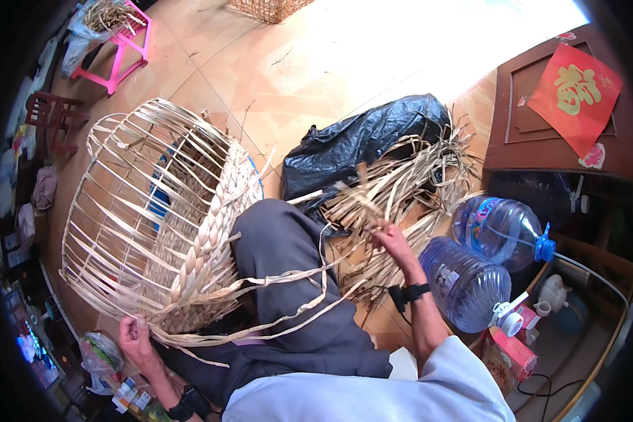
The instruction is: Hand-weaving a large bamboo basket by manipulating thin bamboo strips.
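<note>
A large, partly woven basket [221, 218] leans on its side at my left knee. Its wire frame is wrapped in pale strips, and a thick plaited band of dried straw crosses it. My left hand [136, 339] is closed on the basket's lower edge, fingertips pinched together. Long loose straw strands [288, 278] trail from that edge across my lap. Off to the right, my right hand [392, 243] is closed round a few brownish straw strips [367, 200]. It is above a spread pile of dried straw [401, 179], which partly covers a black plastic bag [362, 137].
Two large clear water bottles [503, 228] lie by my right forearm, near a wooden cabinet [503, 133] with a red paper on its door. A pink stool [123, 53] holding straw stands at the far left. A wicker basket [271, 8] sits at the far edge.
</note>
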`<control>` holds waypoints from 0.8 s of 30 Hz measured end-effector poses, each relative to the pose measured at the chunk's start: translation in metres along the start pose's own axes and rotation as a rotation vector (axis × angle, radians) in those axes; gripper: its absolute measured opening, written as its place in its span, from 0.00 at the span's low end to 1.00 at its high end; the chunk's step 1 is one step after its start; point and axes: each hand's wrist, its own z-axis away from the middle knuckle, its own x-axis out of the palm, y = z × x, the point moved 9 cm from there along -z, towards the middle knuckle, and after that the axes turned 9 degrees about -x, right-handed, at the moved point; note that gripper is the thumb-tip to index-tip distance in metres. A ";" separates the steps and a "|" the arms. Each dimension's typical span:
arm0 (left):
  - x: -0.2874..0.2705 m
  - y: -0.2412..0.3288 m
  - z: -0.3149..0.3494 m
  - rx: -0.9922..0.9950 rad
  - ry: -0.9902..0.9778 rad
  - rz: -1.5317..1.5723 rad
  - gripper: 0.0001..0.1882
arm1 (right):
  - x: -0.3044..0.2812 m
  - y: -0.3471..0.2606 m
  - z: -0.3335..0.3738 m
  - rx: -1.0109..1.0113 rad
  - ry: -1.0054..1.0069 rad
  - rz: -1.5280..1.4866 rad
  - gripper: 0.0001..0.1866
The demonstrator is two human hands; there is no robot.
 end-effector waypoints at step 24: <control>-0.004 -0.004 -0.004 0.024 -0.030 -0.003 0.07 | 0.043 0.084 -0.008 -0.311 -0.007 0.910 0.10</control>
